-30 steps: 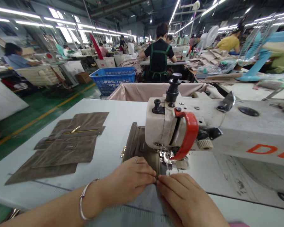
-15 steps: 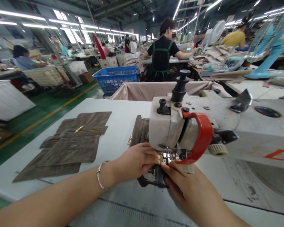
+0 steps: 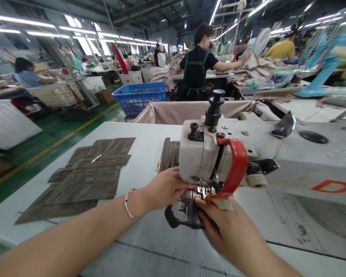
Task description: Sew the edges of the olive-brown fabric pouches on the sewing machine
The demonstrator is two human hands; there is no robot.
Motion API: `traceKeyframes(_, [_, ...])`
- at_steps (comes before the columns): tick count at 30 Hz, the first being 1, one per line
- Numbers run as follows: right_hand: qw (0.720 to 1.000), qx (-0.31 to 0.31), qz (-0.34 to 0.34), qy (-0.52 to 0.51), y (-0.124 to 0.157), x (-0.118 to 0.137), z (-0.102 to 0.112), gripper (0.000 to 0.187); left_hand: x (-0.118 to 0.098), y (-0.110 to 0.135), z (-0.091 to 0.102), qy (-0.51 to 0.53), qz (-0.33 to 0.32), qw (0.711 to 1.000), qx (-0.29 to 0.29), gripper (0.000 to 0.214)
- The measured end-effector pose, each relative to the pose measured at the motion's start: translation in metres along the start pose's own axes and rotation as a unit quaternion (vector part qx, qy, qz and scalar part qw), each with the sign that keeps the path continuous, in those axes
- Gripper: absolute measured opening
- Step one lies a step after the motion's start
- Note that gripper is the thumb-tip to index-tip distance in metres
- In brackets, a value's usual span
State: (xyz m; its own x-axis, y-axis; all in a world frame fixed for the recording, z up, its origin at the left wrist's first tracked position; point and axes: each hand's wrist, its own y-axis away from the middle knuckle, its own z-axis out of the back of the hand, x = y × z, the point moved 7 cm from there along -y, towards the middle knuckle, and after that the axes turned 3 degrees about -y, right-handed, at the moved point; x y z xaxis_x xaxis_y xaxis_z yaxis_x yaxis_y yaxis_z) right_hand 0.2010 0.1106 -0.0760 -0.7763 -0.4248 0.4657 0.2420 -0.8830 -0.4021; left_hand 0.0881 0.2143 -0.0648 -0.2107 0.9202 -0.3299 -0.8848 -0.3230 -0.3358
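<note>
— Brown cloth (image 3: 169,152)?
— Beside the sewing machine (image 3: 194,154), partly hidden behind its head.
— Left hand (image 3: 163,188), right hand (image 3: 229,221)?
— Fingers bent, nearly together, near the needle, presumably for close guidance; grip: cannot tell.

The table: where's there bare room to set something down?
Bare table: the strip between the laid-out pieces and the machine, and nearer you, between your forearms, around the ruler marks. Crowded: at the machine's left end, where your left hand and right hand sit close together.
</note>
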Motion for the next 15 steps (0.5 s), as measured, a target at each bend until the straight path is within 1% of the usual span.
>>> traceKeyframes(4, [1.000, -0.009, 0.003, 0.002, 0.000, 0.000, 0.000, 0.027, 0.004, 0.001, -0.005, -0.011, 0.010, 1.000, 0.024, 0.023])
traceKeyframes(8, [1.000, -0.009, 0.000, -0.001, -0.001, 0.000, 0.001, 0.025, 0.002, 0.000, -0.004, -0.024, 0.026, 0.999, 0.039, 0.024])
traceKeyframes(10, [1.000, -0.004, -0.001, -0.006, -0.002, 0.001, 0.001, 0.025, -0.005, -0.001, -0.002, -0.035, 0.041, 0.998, 0.044, 0.023])
traceKeyframes(15, [1.000, -0.002, 0.005, -0.011, -0.001, 0.002, 0.002, 0.024, -0.031, -0.001, 0.002, -0.063, 0.097, 0.993, 0.037, 0.021])
